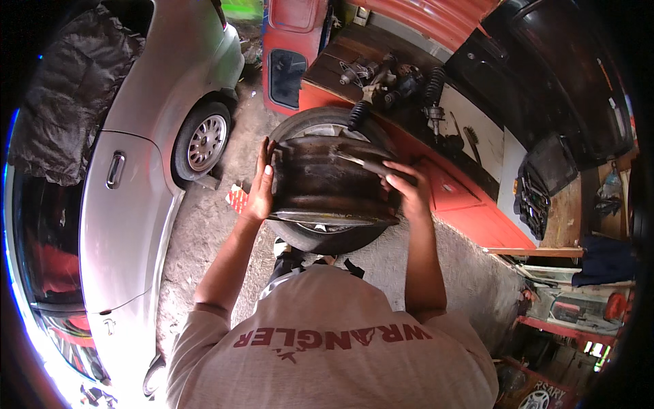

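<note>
A rusty bare steel wheel rim (320, 180) stands on edge on top of a tyre with a wheel (320, 235) lying on the ground. My left hand (261, 187) presses flat against the rim's left side and steadies it. My right hand (403, 184) is closed around a slim metal tool (361, 162) whose tip lies across the upper right part of the rim. My grey shirt fills the lower middle of the view.
A silver car (136, 170) stands at the left, its wheel (204, 142) close to the tyre. A red workbench (443, 184) at the right carries shock absorbers and car parts (402, 85). A tool case (535, 194) lies farther right. A red panel (293, 54) stands behind.
</note>
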Tool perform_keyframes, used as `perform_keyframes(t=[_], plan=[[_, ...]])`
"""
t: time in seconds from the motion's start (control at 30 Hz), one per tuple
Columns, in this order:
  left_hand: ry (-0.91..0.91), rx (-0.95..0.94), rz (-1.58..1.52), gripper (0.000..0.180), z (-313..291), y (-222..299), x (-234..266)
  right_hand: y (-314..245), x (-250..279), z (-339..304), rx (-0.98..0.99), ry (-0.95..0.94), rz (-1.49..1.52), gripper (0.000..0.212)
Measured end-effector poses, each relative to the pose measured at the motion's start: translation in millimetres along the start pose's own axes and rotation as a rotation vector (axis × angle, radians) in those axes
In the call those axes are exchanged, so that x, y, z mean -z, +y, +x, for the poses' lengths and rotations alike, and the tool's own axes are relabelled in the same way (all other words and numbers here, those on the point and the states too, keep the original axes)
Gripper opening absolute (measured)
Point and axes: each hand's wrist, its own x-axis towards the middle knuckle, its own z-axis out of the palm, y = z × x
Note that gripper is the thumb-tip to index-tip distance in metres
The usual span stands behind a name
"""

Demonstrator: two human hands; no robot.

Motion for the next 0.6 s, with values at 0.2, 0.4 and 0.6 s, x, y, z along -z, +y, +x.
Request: perform_keyframes(t=[0.2,0.4,0.6], plan=[[0.012,0.037,-0.027,0.072,1.9,1.8,0.8,24.8,25.1,-15.6,-0.038,0.006,-0.669,0.042],[0.060,0.057,-0.091,0.072,1.2,-22.3,32.0,26.2,11.0,-8.9,0.029,0.282,-0.474,0.024],[0.105,0.203,-0.167,0.072,-14.7,-78.4,44.5,70.8,21.5,15.4,0.134,0.406,-0.227,0.019]])
